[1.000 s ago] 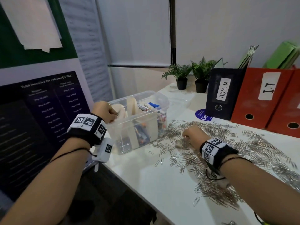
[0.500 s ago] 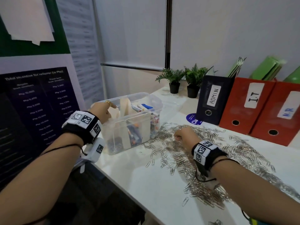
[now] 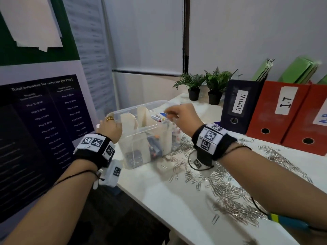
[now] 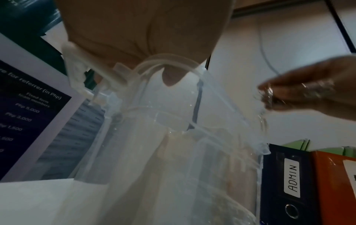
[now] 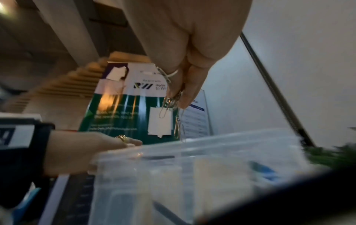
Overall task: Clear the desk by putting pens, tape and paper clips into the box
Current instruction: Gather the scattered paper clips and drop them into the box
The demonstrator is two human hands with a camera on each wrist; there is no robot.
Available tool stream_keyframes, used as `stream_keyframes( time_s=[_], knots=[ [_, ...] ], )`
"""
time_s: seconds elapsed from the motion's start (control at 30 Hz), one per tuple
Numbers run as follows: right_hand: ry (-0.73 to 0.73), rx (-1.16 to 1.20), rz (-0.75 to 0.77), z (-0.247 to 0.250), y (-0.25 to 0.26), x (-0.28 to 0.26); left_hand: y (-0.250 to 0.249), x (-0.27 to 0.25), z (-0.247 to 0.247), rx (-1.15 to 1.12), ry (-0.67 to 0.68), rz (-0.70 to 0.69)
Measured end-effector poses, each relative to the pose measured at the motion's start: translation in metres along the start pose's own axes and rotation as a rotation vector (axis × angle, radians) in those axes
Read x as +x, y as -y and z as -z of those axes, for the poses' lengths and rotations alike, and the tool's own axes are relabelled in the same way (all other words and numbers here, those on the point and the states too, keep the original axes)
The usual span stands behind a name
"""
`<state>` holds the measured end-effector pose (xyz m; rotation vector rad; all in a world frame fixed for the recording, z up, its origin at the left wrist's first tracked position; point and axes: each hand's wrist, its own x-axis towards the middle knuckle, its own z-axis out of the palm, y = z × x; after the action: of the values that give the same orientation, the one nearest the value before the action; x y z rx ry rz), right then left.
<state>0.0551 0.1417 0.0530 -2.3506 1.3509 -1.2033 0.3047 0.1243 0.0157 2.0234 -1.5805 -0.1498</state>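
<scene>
A clear plastic box (image 3: 146, 129) stands at the desk's left end with cream tape rolls (image 3: 128, 121) and pens (image 3: 159, 117) inside. My left hand (image 3: 110, 123) grips the box's left corner, thumb curled over the rim (image 4: 173, 64). My right hand (image 3: 168, 115) hovers above the box's right part and pinches a small bunch of paper clips (image 5: 171, 101), also seen dangling from the paper clips' pinch (image 4: 269, 97) in the left wrist view. A large heap of silver paper clips (image 3: 230, 184) covers the desk to the right of the box.
Black "ADMIN" binder (image 3: 240, 105) and red binders (image 3: 283, 114) stand along the back right. Two small potted plants (image 3: 203, 85) sit behind the box. A poster board (image 3: 40, 121) stands left of the desk. The desk's front edge (image 3: 159, 220) runs diagonally below my arms.
My right hand has risen from the paper clip heap and moved left over the box, with clips pinched in it. The left hand stays on the box's corner.
</scene>
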Motion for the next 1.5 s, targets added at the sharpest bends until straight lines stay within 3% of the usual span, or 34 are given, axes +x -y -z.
stream_keyframes(
  time_s=[0.1, 0.2, 0.4, 0.5, 0.73, 0.83, 0.97, 1.07, 1.13, 1.23, 1.33, 1.43, 1.5],
  knots=[
    [0.001, 0.081, 0.067, -0.023, 0.038, 0.032, 0.005, -0.001, -0.006, -0.145, -0.072, 0.021],
    [0.051, 0.158, 0.031, -0.053, 0.065, 0.055, 0.010, -0.004, -0.011, -0.254, -0.168, 0.029],
    [0.416, -0.049, -0.162, -0.096, 0.071, 0.068, 0.003, -0.017, -0.008, -0.318, -0.260, 0.014],
    [0.471, -0.073, -0.153, -0.101, 0.068, 0.068, 0.001, -0.022, -0.004, -0.339, -0.248, 0.005],
    [0.263, 0.061, -0.139, -0.092, 0.057, 0.061, -0.002, -0.023, 0.000, -0.235, -0.236, -0.054],
    [0.138, 0.120, -0.063, -0.069, 0.049, 0.049, -0.011, -0.033, 0.001, -0.056, -0.354, -0.249],
    [-0.098, 0.048, -0.013, -0.022, 0.007, 0.026, -0.044, -0.058, -0.007, -0.011, -0.377, -0.539],
    [-0.143, -0.100, -0.116, 0.005, -0.046, 0.007, -0.076, -0.080, -0.021, 0.031, -0.248, -0.685],
    [-0.097, -0.198, -0.274, 0.014, -0.081, -0.006, -0.090, -0.089, -0.039, 0.191, -0.071, -0.766],
    [0.226, -0.365, -0.466, 0.020, -0.117, -0.022, -0.103, -0.099, -0.070, 0.416, 0.285, -0.695],
    [0.526, -0.468, -0.526, 0.017, -0.127, -0.033, -0.104, -0.102, -0.100, 0.437, 0.598, -0.544],
    [0.720, -0.541, -0.534, 0.017, -0.126, -0.041, -0.106, -0.097, -0.121, 0.421, 0.682, -0.502],
    [0.769, -0.534, -0.541, 0.015, -0.125, -0.046, -0.110, -0.094, -0.129, 0.440, 0.694, -0.496]
  ],
)
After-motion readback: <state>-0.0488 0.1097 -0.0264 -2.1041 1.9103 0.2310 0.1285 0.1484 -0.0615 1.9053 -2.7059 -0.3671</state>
